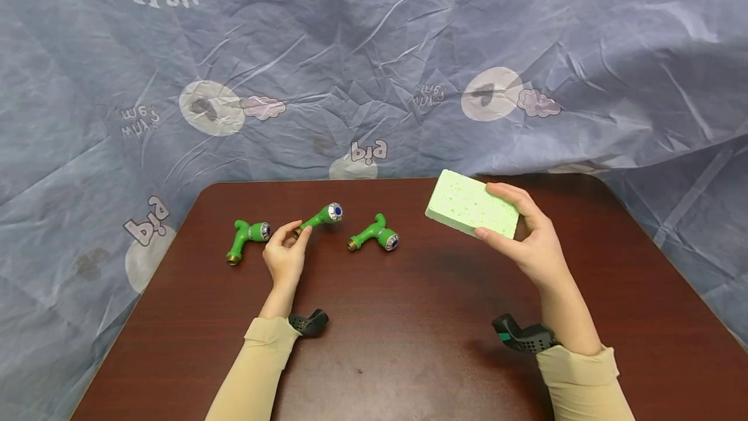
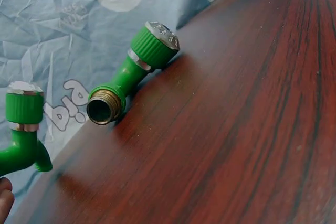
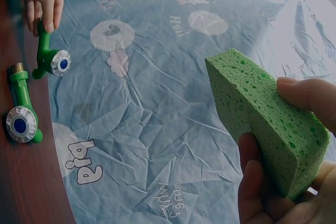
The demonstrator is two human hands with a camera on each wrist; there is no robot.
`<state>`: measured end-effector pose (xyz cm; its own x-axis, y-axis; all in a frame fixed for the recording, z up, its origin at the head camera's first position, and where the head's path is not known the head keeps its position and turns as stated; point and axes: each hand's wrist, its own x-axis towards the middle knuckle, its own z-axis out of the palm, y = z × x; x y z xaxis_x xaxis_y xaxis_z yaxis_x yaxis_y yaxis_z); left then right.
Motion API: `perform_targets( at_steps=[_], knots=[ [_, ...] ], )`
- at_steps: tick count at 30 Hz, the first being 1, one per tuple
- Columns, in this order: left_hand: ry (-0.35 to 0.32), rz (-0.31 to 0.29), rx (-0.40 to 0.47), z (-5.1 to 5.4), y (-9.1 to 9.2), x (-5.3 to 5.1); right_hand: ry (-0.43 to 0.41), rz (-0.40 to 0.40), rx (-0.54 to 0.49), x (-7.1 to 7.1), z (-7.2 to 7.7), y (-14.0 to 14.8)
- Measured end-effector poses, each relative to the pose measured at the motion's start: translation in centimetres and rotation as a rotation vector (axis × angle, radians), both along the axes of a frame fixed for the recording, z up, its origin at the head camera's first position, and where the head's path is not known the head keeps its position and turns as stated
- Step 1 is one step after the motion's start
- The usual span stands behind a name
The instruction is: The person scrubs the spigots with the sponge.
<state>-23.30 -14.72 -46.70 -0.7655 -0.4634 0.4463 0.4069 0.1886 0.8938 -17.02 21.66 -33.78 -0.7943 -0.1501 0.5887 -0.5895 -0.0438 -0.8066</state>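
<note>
In the head view my right hand [image 1: 534, 245] grips a light green sponge [image 1: 472, 204] by its right end, held up above the table. The right wrist view shows the thumb on one face of the porous sponge [image 3: 268, 114] and fingers curled under the other. My left hand [image 1: 286, 255] pinches the threaded end of a green tap [image 1: 318, 218] with a silver-and-blue knob. A second green tap [image 1: 374, 232] lies to the right of that hand. To its left lies a third green tap [image 1: 245, 238] with a brass threaded end.
The dark brown table [image 1: 374, 343] has rounded far corners. Behind it hangs a wrinkled blue-grey printed cloth [image 1: 374, 70]. Each wrist wears a black device, one on the left [image 1: 310, 322] and one on the right [image 1: 523, 335].
</note>
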Motion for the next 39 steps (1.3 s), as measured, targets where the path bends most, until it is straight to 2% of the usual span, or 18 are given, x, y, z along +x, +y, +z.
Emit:
perform_targets(
  at_steps=[4, 10, 16, 19, 25, 32, 39],
  knots=[
    [-0.012, 0.002, -0.004, -1.3, -0.4, -0.8, 0.005, 0.003, 0.004, 0.0, 0.0, -0.1],
    [-0.059, 0.01, -0.01, -1.5, -0.4, -0.8, -0.006, -0.007, 0.007, 0.0, 0.0, -0.1],
    [-0.2, 0.067, -0.058, -1.4, -0.3, -0.7, -0.008, -0.014, 0.013, 0.0, 0.0, 0.0],
    [-0.278, 0.098, -0.111, -1.4, -0.3, -0.6, -0.009, -0.012, 0.016, 0.0, 0.0, 0.0],
    [-0.378, 0.105, -0.197, -1.5, -0.2, -0.5, -0.011, -0.004, 0.012, 0.0, -0.1, 0.0],
    [-0.395, 0.043, -0.248, -1.5, -0.2, -0.5, -0.008, -0.004, 0.021, 0.0, -0.1, 0.0],
    [-0.399, 0.049, -0.313, -1.6, -0.2, -0.5, -0.004, -0.006, 0.023, -0.1, 0.0, 0.0]
  ],
)
